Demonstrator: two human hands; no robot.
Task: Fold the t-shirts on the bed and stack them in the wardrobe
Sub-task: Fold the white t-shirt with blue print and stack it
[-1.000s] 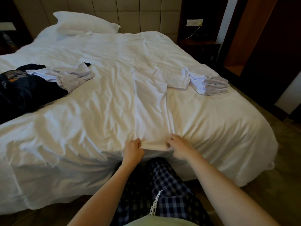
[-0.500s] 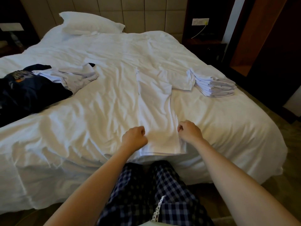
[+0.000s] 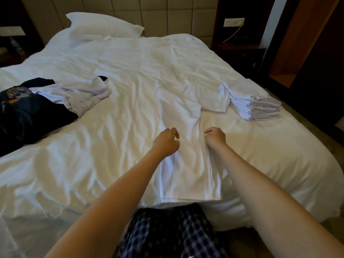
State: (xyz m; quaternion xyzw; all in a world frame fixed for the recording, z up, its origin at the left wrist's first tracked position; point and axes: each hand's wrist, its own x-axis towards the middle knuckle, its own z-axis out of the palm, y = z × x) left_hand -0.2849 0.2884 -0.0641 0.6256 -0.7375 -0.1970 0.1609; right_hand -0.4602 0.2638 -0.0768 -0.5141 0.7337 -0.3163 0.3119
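The bed holds one spread white t-shirt, one stack of folded shirts, one pillow, one dark garment and one pale crumpled shirt. The stack's layers are too fine to count.

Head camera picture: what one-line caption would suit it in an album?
Left hand and right hand at the edges of a half-folded white t-shirt on the bed, folded stack nearby.

No words, numbers or brand marks can be read anywhere; the dark garment at the near left of the bed carries a printed patch in grey and orange, too blurred to tell letters from picture; the wall socket plate at the far right shows no legible marking.
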